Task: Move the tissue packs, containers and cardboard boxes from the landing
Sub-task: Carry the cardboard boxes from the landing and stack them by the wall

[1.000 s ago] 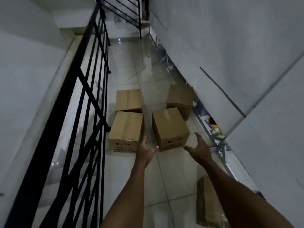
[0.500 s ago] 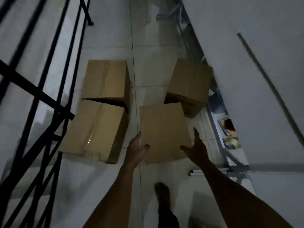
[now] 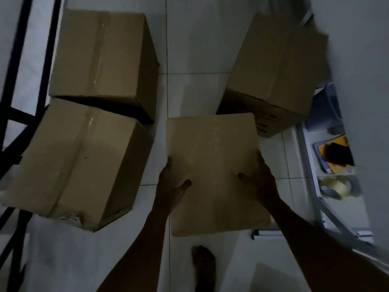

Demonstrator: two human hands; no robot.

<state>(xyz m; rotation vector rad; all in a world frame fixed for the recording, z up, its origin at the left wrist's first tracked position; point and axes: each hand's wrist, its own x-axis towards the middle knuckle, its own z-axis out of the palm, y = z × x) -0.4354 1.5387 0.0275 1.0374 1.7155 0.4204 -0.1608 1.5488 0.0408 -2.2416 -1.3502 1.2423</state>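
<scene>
Cardboard box (image 3: 212, 165) sits on the tiled floor (image 3: 195, 39) of a dim landing, directly ahead of a person bending over it. The left hand (image 3: 171, 190) presses its left edge and the right hand (image 3: 260, 184) its right edge, thumbs over the top, fingers down the sides. Both hands lie equally near. 3 more boxes (image 3: 101, 57) wait close by beside the railing (image 3: 12, 114). A straight lift looks likely next.

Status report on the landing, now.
Left hand, right hand gripping the middle box. Three boxes wait around it. Bare foot close beneath.
</scene>
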